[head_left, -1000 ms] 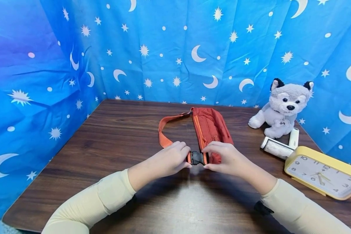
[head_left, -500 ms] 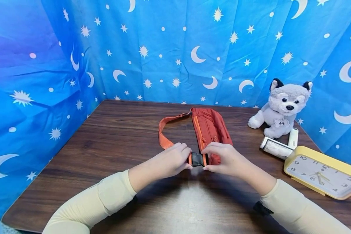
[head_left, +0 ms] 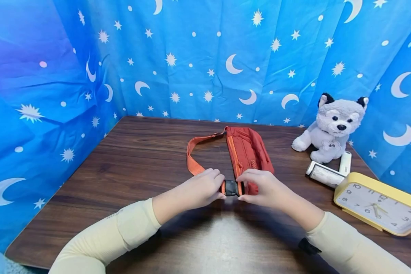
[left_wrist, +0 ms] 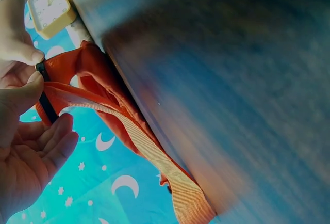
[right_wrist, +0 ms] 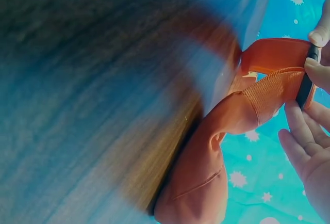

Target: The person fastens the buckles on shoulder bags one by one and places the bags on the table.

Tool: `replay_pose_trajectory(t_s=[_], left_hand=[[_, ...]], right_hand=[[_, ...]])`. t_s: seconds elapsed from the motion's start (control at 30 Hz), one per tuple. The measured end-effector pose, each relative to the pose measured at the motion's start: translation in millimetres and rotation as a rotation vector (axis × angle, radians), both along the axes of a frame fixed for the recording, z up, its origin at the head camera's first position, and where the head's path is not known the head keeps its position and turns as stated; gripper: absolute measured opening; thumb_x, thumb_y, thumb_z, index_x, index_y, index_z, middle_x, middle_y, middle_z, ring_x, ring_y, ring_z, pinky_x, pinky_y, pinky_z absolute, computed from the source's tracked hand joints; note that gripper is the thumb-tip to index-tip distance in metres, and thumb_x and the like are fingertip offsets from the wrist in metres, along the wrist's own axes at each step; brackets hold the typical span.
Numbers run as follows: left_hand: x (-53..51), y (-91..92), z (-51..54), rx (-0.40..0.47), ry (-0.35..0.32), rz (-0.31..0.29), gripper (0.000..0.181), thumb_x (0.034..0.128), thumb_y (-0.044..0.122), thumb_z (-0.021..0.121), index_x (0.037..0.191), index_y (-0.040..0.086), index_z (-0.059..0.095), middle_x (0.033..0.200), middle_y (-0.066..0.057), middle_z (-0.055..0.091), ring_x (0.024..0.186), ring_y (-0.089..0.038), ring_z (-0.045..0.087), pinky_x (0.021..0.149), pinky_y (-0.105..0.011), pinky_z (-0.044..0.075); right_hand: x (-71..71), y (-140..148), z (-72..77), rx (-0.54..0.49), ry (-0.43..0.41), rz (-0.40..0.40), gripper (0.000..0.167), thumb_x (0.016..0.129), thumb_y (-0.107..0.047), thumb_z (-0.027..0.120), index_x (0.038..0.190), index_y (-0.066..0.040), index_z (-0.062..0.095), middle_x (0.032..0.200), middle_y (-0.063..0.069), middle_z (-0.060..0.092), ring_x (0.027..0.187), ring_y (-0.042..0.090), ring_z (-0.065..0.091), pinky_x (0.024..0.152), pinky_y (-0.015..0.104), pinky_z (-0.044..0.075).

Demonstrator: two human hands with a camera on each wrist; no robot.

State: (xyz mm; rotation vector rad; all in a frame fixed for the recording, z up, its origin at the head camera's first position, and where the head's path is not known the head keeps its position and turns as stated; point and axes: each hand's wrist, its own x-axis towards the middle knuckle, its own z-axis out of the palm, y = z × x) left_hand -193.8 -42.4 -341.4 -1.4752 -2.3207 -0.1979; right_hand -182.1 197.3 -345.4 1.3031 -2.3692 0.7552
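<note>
A rust-red waist bag (head_left: 249,148) with an orange zip lies on the wooden table. Its orange strap (head_left: 193,154) loops out to the left and comes back to a black side-release buckle (head_left: 231,188), held just above the near edge of the bag. My left hand (head_left: 205,189) pinches the buckle's left end where the strap joins it. At the other end, the thumb and fingers of my right hand (head_left: 263,187) pinch the buckle. Its two halves look fitted together. Both wrist views show the buckle edge-on between fingers and thumbs, with the webbing (left_wrist: 149,146) trailing from it.
A grey and white plush husky (head_left: 335,125) sits at the back right. In front of it lie a white lint roller (head_left: 325,174) and a yellow alarm clock (head_left: 380,203). A blue curtain (head_left: 198,53) with moons and stars stands behind the table (head_left: 133,152).
The buckle and both hands have shifted very slightly toward the near side. Both hands keep their grip, and the bag stays in place.
</note>
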Motion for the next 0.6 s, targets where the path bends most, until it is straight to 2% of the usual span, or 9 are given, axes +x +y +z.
replay_pose_trajectory(t_s=[0.33,0.6], left_hand=[[0.0,3.2,-0.5,-0.101,0.035,0.058,0.035,0.0826,0.036,0.072,0.091,0.004,0.06,0.077,-0.001,0.049,0.068,-0.014,0.047,0.062,-0.025,0.041],[4.3,3.1,0.1,-0.238,-0.049,0.138,0.035,0.0843,0.041,0.068,0.091,0.008,0.06,0.078,0.0,0.048,0.069,-0.014,0.047,0.06,-0.024,0.042]], right_hand=[[1.6,-7,-1.2,0.101,-0.023,-0.043,0.038,0.068,-0.013,0.083,0.097,-0.003,0.061,0.078,-0.001,0.053,0.067,0.011,0.05,0.061,0.024,0.045],[2.2,-14,-3.1,0.188,-0.06,-0.047,0.036,0.07,-0.018,0.082,0.097,-0.004,0.062,0.084,0.001,0.057,0.07,0.011,0.054,0.064,0.025,0.047]])
